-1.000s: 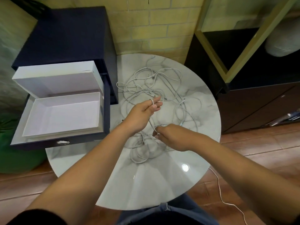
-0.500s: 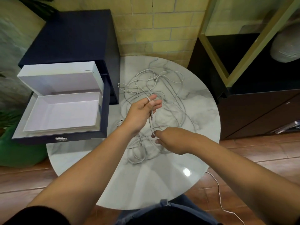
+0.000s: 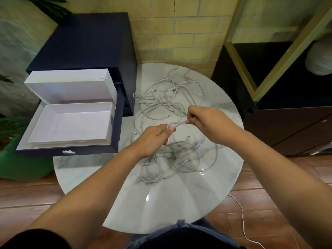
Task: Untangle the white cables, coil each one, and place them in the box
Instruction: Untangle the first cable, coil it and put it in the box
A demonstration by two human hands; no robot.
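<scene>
The white cables lie in a loose tangle across the middle of the round marble worktop; one cluster of loops spreads towards the top centre of the frame, another sits lower, under and below the hands. The left hand and the right hand are near each other just above the tangle at frame centre, each pinching one end of a taut stretch of cable with curled fingers. That stretch is short and straight; its long axis runs from lower left, at the left thumb, up to the upper right, at the right fingertips. Which loop of the tangle it belongs to is hard to tell, since the strands cross under the hands.

The white box sits open at the left of the frame, inside the pulled-out drawer of a dark blue cabinet; its lid stands upright behind it; no cable lies in it yet.
</scene>
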